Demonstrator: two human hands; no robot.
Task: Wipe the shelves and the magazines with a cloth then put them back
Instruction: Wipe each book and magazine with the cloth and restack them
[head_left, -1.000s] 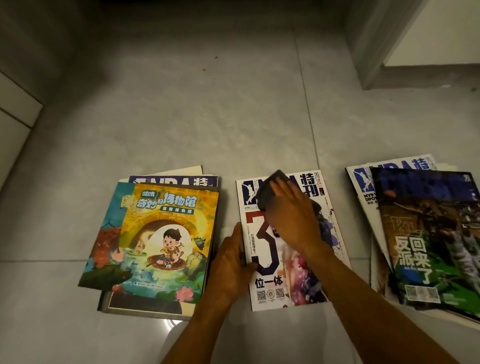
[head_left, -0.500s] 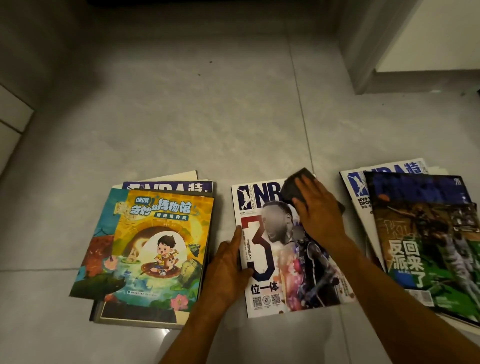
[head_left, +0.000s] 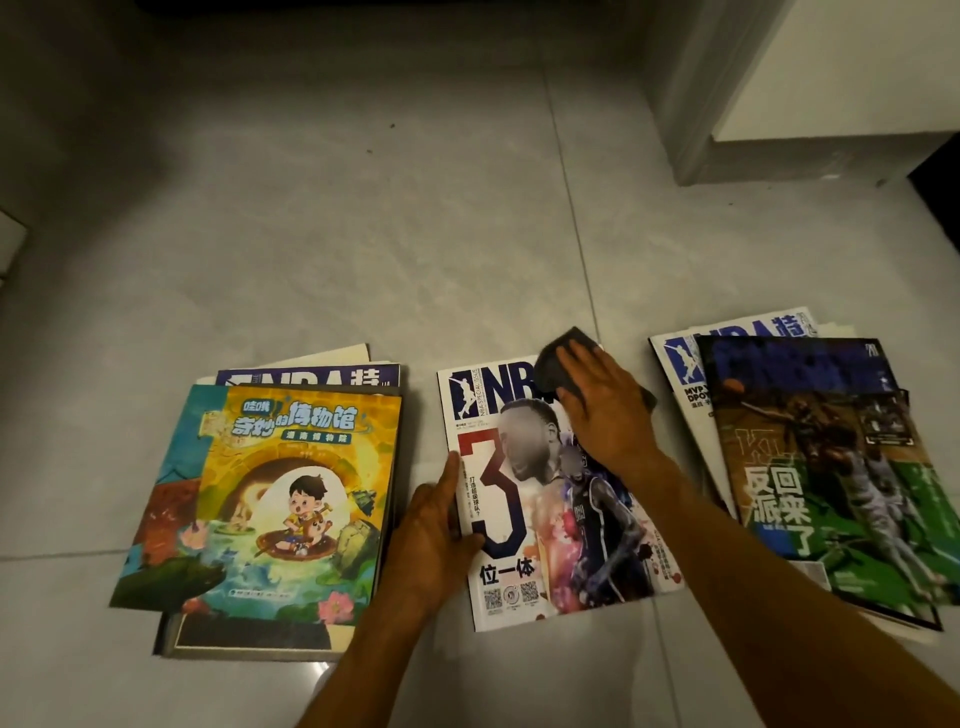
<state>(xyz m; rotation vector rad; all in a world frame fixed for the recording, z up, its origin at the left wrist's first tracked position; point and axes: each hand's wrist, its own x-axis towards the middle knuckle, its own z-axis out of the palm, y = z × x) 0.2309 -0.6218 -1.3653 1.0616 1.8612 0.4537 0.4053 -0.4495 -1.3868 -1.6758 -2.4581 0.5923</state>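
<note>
A white basketball magazine (head_left: 524, 561) with a big red "3" lies flat on the grey tiled floor in the middle. My right hand (head_left: 608, 415) presses a dark grey cloth (head_left: 558, 364) flat onto the magazine's top right corner. My left hand (head_left: 436, 530) rests on the magazine's left edge, thumb on the cover, holding it still. The shelves are not in view.
A stack of magazines topped by a colourful cartoon cover (head_left: 280, 499) lies to the left. Another stack with a dark green basketball cover (head_left: 826, 467) lies to the right. A wall corner with grey skirting (head_left: 691, 130) rises at the back right. Bare floor tiles (head_left: 363, 234) stretch ahead.
My right hand with the cloth slid from the upper middle of the cover to its top right corner. The left hand stayed on the left edge.
</note>
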